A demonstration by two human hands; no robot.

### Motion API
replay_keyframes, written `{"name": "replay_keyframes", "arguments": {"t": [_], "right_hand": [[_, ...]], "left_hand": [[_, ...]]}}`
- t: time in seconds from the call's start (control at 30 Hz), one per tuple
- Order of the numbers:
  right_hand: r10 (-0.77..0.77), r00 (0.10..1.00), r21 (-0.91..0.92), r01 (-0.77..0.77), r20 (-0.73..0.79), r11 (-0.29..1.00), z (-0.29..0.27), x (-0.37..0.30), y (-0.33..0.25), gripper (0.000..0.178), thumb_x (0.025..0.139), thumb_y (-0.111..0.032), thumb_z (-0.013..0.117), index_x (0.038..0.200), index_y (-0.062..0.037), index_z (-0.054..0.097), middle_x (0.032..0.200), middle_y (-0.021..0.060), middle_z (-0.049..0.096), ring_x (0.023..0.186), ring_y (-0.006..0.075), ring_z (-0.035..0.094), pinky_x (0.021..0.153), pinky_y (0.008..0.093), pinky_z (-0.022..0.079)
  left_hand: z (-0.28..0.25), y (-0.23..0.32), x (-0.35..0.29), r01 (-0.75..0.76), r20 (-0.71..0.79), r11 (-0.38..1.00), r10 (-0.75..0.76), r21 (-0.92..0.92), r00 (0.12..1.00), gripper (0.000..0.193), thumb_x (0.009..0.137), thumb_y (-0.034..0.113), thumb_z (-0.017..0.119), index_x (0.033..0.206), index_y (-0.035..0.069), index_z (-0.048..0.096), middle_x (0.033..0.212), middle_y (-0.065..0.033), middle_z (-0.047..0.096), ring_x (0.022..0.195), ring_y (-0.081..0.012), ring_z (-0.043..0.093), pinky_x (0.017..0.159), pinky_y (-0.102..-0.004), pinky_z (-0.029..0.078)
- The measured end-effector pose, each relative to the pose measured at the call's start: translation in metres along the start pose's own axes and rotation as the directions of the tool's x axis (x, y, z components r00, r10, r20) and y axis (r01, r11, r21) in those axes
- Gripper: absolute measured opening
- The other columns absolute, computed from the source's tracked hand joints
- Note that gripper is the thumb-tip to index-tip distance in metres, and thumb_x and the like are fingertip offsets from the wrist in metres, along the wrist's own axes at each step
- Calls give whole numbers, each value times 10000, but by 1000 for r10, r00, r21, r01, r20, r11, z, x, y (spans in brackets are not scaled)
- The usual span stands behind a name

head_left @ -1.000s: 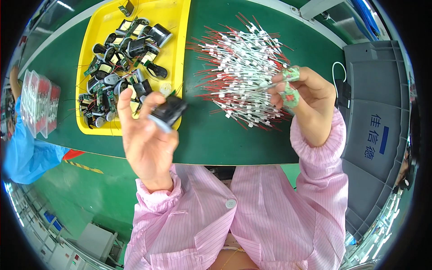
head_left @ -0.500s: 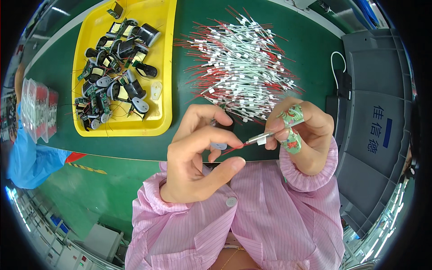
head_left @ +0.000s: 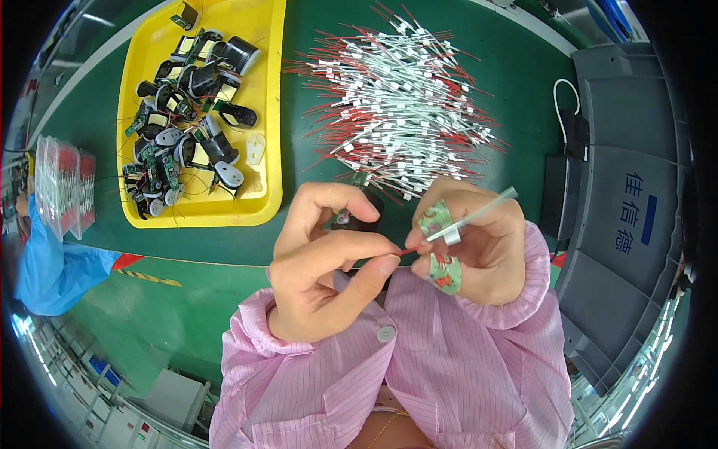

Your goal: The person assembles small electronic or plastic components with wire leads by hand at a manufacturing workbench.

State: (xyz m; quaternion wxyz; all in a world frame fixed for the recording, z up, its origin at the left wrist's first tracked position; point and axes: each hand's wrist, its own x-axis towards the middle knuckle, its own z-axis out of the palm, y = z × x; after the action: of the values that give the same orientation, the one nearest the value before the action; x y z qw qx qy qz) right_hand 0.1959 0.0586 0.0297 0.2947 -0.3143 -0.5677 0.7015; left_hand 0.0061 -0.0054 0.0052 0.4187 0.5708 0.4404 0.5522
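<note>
Nearest is the person's pink striped shirt [head_left: 329,374], cut off by the lower edge. Above it, over the near edge of the desk [head_left: 493,217], the two hands meet. The left hand [head_left: 318,277] has thumb and forefinger pressed together on the red end of a lead [head_left: 475,215]. Its other fingers curl around a dark unit [head_left: 366,212], which those fingers largely cover; only a black side and a bit of green board show, so its full shape cannot be made out. The right hand [head_left: 479,262], with green patterned tape [head_left: 445,274] on thumb and forefinger, grips the same lead close by. Its pale end slants up to the right past a small white tag [head_left: 451,235]; the stretch between the fingers is partly hidden, and whether the red end touches the unit cannot be told.

Just beyond the hands lies a pile [head_left: 404,112] of red and white leads, too tangled to separate. To its left, a yellow tray [head_left: 274,127], cut off at the top, holds a heap of black units [head_left: 191,120] with boards and thin wires, many overlapping. A grey crate [head_left: 636,157] stands at the right. Far left, clear boxes [head_left: 66,187] sit near a blue sleeve [head_left: 48,262], its wearer mostly out of view.
</note>
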Motion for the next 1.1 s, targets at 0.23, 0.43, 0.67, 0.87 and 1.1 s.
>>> {"name": "replay_keyframes", "arguments": {"t": [0.23, 0.43, 0.67, 0.87, 1.1], "right_hand": [[-72, 997, -170, 69, -13, 983, 0, 0, 3, 137, 665, 39, 727, 781, -13, 674, 750, 70, 602, 615, 97, 507, 527, 229, 367], [-188, 980, -127, 179, -62, 976, 0, 2, 4, 136, 706, 57, 686, 823, -10, 682, 795, 89, 613, 726, 136, 581, 617, 234, 429], [-205, 946, 184, 254, -252, 949, 11, -3, 24, 264, 796, 86, 649, 1042, 5, 596, 1073, 186, 582, 912, 226, 621, 820, 338, 530], [-170, 935, 242, 251, -312, 937, 29, -6, 17, 215, 824, 88, 615, 1031, 41, 582, 1099, 207, 571, 1031, 287, 629, 880, 373, 533], [-291, 925, -12, 297, -245, 955, 32, -5, 9, 112, 904, -13, 580, 1002, 22, 541, 1055, 200, 548, 982, 368, 656, 872, 468, 566]], "left_hand": [[-2, -3, -1, 43, 34, 998, -41, -50, 999, 138, 734, -44, 701, 866, -5, 715, 1048, -156, 515, 739, -132, 527, 516, -196, 410], [0, -2, -4, 79, 64, 976, -67, -201, 996, 273, 738, -97, 658, 1008, -55, 673, 1137, -176, 485, 914, -168, 564, 599, -222, 501], [5, -5, -9, 97, -155, 983, -121, -154, 981, 279, 832, -144, 588, 1107, -107, 609, 1213, -218, 485, 980, -246, 639, 701, -282, 631], [10, -6, -19, 91, -226, 978, -133, -185, 965, 306, 824, -103, 641, 1126, -90, 596, 1183, -219, 533, 898, -223, 658, 621, -242, 595], [8, -23, -34, -194, -199, 938, 256, 288, 946, 451, 745, 45, 799, 1139, -11, 586, 1102, -190, 587, 864, -213, 634, 655, -261, 546]]}}
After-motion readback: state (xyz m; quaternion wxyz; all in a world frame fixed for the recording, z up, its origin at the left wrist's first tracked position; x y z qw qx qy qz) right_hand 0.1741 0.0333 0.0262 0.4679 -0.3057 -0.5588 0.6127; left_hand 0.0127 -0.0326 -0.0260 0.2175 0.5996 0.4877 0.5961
